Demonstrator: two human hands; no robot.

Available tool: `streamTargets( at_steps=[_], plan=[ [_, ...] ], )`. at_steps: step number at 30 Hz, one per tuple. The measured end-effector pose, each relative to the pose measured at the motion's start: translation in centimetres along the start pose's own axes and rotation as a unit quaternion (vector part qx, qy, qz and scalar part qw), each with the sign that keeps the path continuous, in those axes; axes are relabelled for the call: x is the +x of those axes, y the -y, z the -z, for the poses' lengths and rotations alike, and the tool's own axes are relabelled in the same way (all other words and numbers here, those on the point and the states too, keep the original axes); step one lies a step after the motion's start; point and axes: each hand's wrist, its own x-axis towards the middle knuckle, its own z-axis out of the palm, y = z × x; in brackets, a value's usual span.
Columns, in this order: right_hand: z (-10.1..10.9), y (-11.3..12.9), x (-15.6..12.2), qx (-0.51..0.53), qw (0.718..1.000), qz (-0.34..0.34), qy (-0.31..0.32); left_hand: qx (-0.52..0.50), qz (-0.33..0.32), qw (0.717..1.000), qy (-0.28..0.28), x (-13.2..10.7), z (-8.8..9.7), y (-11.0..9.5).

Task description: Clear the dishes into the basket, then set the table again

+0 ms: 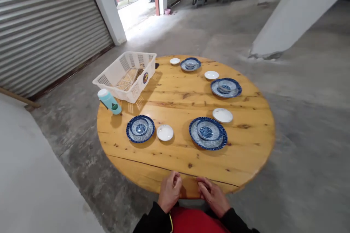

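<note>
My left hand [170, 191] rests at the near edge of the round wooden table [175, 160], its fingers curled in and nothing visible in them. Just to its right, my right hand [212, 193] is loosely closed too, with no object showing. Beyond my right hand sits a blue-rimmed plate [216, 146] with a patterned bowl [208, 130] on it, and a small white dish [222, 115] behind. Ahead of my left hand is another white dish [165, 133], beside a second blue-rimmed plate [140, 139] bearing a bowl [139, 127].
A white plastic basket [125, 94] holding thin sticks stands at the table's far left, near a turquoise bottle [109, 102]. More blue-rimmed plates [234, 93] with bowls and white dishes [211, 75] line the far right. A slanting white pillar [290, 18] rises beyond.
</note>
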Motion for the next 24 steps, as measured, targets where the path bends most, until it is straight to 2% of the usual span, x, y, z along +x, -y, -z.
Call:
streamTargets(
  at_steps=[3,5,9,13,17,20,24],
  plan=[
    [3.3,-1.4,-0.3,0.003,1.0,0.003,0.01,0.03,-0.012,0.999,-0.013,-0.2,-2.4,-1.7],
    [6.2,-2.7,-0.7,0.025,1.0,0.003,-0.003,0.04,-0.017,0.999,-0.02,-0.2,-4.8,-3.5],
    [12.8,-5.3,-2.2,0.079,0.991,0.003,-0.11,0.051,-0.037,0.998,-0.006,0.1,-11.4,-8.5],
    [20.0,-8.3,-4.5,0.116,0.974,-0.031,-0.192,0.118,-0.09,0.986,0.072,0.5,-18.5,-13.8],
    [26.0,-11.7,-6.9,0.127,0.96,-0.07,-0.24,0.225,-0.162,0.946,0.168,0.9,-23.7,-17.9],
    [28.8,-14.2,-8.1,0.159,0.948,-0.106,-0.254,0.276,-0.195,0.914,0.223,1.7,-26.2,-19.9],
    [30.8,-16.3,-7.9,0.19,0.942,-0.16,-0.225,0.3,-0.2,0.904,0.231,3.8,-28.7,-21.9]
  ],
)
